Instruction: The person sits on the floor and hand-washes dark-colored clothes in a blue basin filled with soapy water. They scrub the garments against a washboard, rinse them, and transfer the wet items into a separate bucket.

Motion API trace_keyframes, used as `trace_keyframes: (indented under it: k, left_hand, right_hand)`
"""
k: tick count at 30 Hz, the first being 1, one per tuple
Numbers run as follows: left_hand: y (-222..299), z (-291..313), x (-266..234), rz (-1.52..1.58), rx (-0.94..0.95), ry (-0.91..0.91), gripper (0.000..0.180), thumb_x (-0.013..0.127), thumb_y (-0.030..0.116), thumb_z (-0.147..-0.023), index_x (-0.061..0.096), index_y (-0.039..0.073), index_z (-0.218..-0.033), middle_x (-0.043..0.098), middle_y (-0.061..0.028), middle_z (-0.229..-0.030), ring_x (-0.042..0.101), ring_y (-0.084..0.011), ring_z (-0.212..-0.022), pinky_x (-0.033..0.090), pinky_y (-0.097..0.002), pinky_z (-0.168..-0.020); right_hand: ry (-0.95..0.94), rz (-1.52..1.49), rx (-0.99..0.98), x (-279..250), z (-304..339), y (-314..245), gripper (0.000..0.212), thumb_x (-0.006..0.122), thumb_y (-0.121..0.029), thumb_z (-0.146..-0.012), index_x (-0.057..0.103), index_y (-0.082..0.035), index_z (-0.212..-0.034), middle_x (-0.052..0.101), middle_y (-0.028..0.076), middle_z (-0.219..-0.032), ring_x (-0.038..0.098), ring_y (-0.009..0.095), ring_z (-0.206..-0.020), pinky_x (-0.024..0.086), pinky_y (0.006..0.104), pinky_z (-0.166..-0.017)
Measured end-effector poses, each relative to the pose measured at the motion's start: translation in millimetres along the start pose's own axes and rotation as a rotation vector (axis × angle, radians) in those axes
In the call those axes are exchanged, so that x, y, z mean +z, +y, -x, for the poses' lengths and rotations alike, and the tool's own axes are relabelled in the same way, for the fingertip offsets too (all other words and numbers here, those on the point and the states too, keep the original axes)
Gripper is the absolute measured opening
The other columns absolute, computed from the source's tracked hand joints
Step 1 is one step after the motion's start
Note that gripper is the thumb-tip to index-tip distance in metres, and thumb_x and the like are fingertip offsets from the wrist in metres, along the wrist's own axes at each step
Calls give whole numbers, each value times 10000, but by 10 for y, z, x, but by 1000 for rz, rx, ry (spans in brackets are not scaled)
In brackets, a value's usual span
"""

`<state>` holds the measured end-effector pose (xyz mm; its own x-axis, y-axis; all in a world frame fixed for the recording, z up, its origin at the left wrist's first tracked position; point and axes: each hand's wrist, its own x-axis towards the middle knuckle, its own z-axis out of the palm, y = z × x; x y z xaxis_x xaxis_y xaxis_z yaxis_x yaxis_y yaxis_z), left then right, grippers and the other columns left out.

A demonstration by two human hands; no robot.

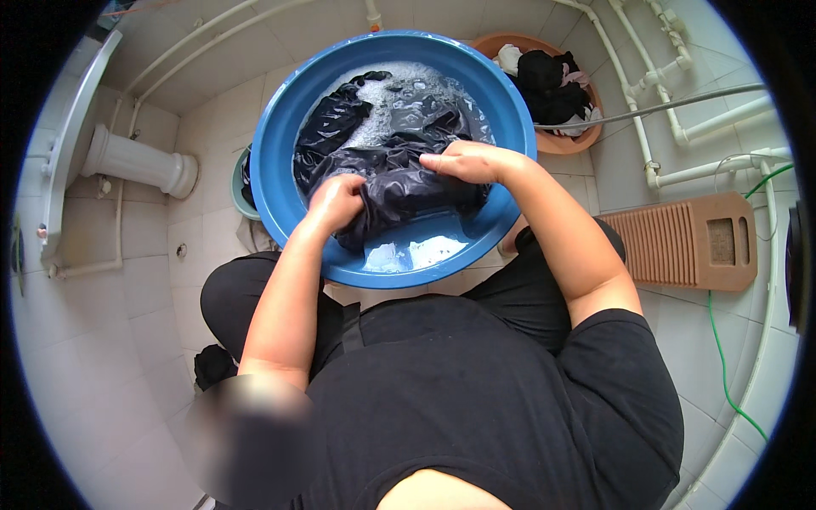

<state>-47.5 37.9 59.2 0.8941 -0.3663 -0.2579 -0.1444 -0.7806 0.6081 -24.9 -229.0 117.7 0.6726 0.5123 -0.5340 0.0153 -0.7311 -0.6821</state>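
Observation:
A large blue basin in front of me holds sudsy water and soaked dark cloth. Part of that cloth, a wet black garment, is bunched up and stretched between my hands at the near side of the basin. My left hand is closed on the garment's left end. Toward the right, my right hand grips its upper edge, thumb on top and the other fingers mostly hidden. White foam floats behind the garment, and more dark fabric lies in the water at the far left.
An orange basin with dark and light clothes stands at the far right. A brown washboard lies to my right. A smaller green basin is partly hidden at the left, near a white pedestal. White pipes run along the right wall.

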Motion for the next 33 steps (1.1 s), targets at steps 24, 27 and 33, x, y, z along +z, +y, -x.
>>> trace_keyframes:
  k: [24,27,33]
  left_hand:
    - [597,6,-146,-232,575,322,491,623,85,-647,528,69,-1129,583,-154,-1094,523,-311,-1075,359,-413,-980]
    - [615,-10,-204,-312,344,34,597,723,235,-608,526,130,-1161,628,-129,-995,584,-286,-962,380,-411,-941]
    - [557,8,-681,-264,200,-317,316,738,183,-589,622,15,-829,611,-139,-848,590,-263,-812,449,-329,-729]
  right_hand:
    - [62,101,-427,21,124,-6,243,655,-137,-713,501,-12,-854,529,100,-738,507,198,-691,429,317,-657]
    - [83,-30,-497,-68,218,-90,252,671,-133,-711,478,-36,-841,503,69,-720,479,156,-680,418,301,-635]
    - [215,440,-196,-116,174,-36,656,723,-412,-619,527,-100,-1162,622,140,-1008,590,294,-965,457,375,-819]
